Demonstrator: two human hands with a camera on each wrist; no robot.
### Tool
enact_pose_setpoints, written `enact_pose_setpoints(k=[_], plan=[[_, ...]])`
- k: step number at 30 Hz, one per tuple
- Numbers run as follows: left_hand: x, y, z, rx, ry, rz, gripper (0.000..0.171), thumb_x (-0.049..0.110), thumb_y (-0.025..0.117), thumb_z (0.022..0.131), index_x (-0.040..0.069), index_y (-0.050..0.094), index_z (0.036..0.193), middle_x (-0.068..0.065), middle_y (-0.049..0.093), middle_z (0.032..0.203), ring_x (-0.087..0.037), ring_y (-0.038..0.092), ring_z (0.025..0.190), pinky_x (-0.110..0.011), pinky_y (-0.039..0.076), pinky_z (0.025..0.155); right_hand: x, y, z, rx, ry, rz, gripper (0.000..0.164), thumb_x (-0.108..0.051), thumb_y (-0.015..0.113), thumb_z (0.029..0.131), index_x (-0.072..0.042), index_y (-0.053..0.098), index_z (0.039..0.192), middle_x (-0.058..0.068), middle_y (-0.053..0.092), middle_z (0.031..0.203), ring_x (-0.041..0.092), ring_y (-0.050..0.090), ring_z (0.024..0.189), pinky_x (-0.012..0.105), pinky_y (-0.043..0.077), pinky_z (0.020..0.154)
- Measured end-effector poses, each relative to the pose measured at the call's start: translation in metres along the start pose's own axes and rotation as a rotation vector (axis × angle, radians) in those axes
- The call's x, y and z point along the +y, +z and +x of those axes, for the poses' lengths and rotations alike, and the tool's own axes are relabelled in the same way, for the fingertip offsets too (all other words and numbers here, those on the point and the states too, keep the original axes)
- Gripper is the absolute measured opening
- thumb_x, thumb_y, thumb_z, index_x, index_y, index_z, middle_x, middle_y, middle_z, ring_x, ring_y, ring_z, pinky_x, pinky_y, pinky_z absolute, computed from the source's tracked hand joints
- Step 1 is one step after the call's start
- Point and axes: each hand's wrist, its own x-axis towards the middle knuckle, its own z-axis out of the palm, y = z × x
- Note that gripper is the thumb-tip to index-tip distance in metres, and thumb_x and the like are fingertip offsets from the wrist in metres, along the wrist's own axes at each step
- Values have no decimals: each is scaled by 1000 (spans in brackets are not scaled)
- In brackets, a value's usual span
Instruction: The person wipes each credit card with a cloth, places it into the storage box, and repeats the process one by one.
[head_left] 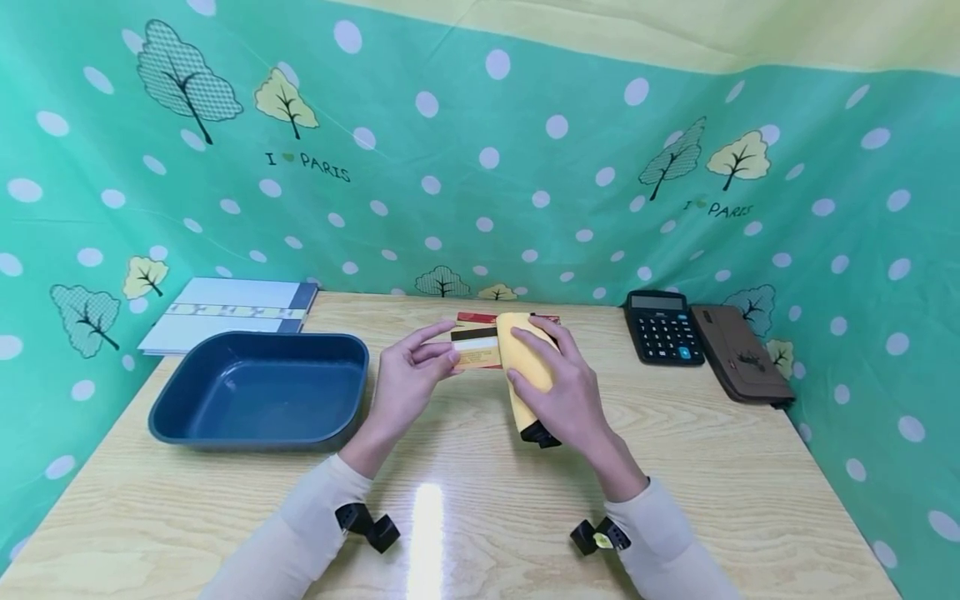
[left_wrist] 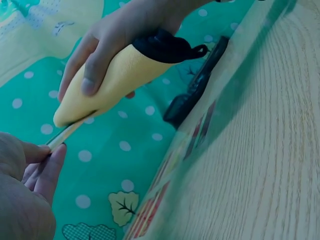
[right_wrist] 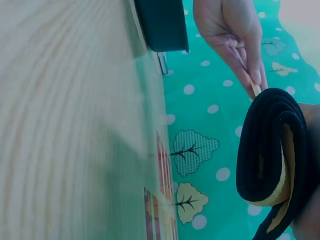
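My left hand [head_left: 405, 379] pinches a bank card [head_left: 477, 357] between thumb and fingers, with its dark magnetic stripe facing up. My right hand [head_left: 567, 390] grips a rolled yellow cloth [head_left: 517, 375] with black trim at its near end. In the left wrist view the card [left_wrist: 64, 136] is edge-on and its far edge meets the end of the yellow roll [left_wrist: 120, 75]. The right wrist view looks onto the spiral black end of the roll [right_wrist: 260, 150], held up above the table.
Behind the hands lies a flat red-striped item [head_left: 477, 317], partly covered by the roll. A dark blue tub [head_left: 352, 354] and a white book [head_left: 225, 296] are on the left. At right stand a black calculator [head_left: 663, 327] and a brown wallet [head_left: 738, 354]. A dotted curtain [head_left: 480, 225] hangs behind.
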Motion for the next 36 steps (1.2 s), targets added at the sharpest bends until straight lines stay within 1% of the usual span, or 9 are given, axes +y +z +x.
enact_pose_setpoints(k=[3,5,12,16,20,25,31,33,36], plan=[[0,2,-1,-7,4,-11,44,-7,70,93,1,65,136,-32,73,111,-12,78,85,-34,67,82,-3,3,-1,-15,-10,-10,54,-20,83,87,-23,66,138,5,54,150,27,68,115,30,54,65],[-1,3,-2,-13,5,-10,44,-7,70,93,0,64,136,-32,73,111,-12,78,85,-34,67,82,-4,5,-2,-22,-13,-11,54,-20,84,86,-24,66,138,4,54,150,27,69,113,29,54,65],[0,8,-5,-24,0,-9,44,-6,70,93,3,65,136,-30,73,111,-12,78,88,-34,67,84,-11,11,-5,-37,-41,-1,55,-19,84,85,-23,67,138,6,55,150,28,67,119,28,54,66],[0,11,-6,-35,-13,-10,44,-6,70,94,6,66,136,-28,74,113,-13,78,92,-35,66,86,-16,14,-8,-48,-54,17,55,-19,85,85,-22,67,137,7,54,151,27,72,108,23,50,60],[-2,13,-8,-51,-22,-34,45,-8,67,94,1,62,138,-29,73,114,-12,78,95,-35,66,88,-21,17,-10,-51,-75,25,55,-19,85,85,-21,67,137,8,55,150,23,72,92,19,47,56],[-3,13,-9,-58,-14,-29,46,-10,64,95,-2,60,140,-30,72,115,-10,77,94,-33,66,87,-22,19,-11,-45,-97,-1,54,-20,85,85,-21,68,137,7,56,148,21,70,93,18,46,56],[1,13,-9,-47,-20,1,45,-9,66,94,4,64,137,-29,72,115,-12,77,94,-32,66,87,-19,18,-10,-51,-94,-21,56,-22,84,86,-22,66,139,8,54,150,15,64,72,16,41,49],[4,13,-9,-38,-28,11,44,-8,68,94,6,66,136,-28,72,114,-12,77,94,-32,66,87,-17,17,-8,-46,-85,-25,57,-22,84,86,-23,65,140,8,54,150,16,65,74,17,43,50],[7,12,-9,-32,-36,17,44,-7,69,93,7,66,135,-27,72,114,-11,77,93,-32,66,86,-12,12,-5,-22,-63,-25,57,-21,84,86,-24,65,140,7,54,150,23,71,93,23,50,56]])
